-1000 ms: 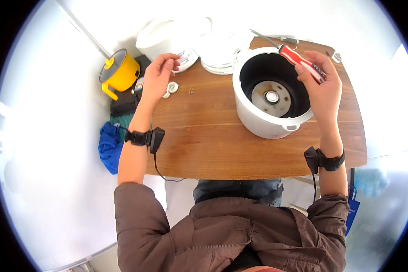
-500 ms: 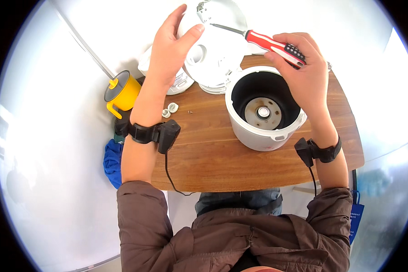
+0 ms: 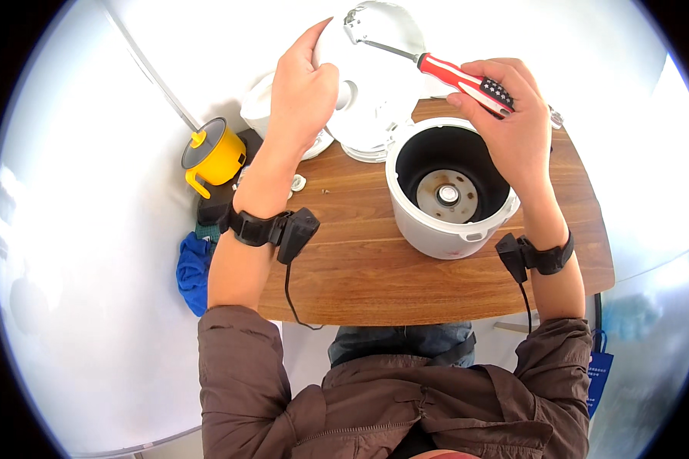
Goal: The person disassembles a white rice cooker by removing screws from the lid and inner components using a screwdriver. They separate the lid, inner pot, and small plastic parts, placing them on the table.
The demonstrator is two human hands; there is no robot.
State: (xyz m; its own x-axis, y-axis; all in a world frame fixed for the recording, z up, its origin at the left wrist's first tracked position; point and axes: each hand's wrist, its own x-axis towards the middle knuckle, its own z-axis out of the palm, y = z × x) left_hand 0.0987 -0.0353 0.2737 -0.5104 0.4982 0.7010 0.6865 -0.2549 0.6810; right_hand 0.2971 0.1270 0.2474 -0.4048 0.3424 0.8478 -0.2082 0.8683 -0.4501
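My right hand (image 3: 517, 115) is closed round the red, white and black handle of a screwdriver (image 3: 455, 78). The shaft points left, its tip at a small metal bracket (image 3: 354, 27) on a white plastic rice cooker lid (image 3: 390, 69). Thumb bent and index finger stretched along the rim, my left hand (image 3: 302, 96) grips that lid's left edge; its other fingers are hidden. Below the lid stands the white rice cooker body (image 3: 436, 233), open at the top, with a black inside and a stained round heating plate (image 3: 463, 206) at the bottom.
A yellow pot (image 3: 220, 157) with a grey lid stands left on a dark box. Small white round parts (image 3: 298, 183) and a tiny screw (image 3: 325, 191) lie on the wooden table (image 3: 344, 283). A blue cloth (image 3: 194, 268) hangs at the left, and a blue bag (image 3: 599, 375) at the lower right.
My left hand has moved slightly right and down, from spread beside the lid to gripping its edge. The lid and screwdriver have shifted slightly right, the tip still at the bracket.
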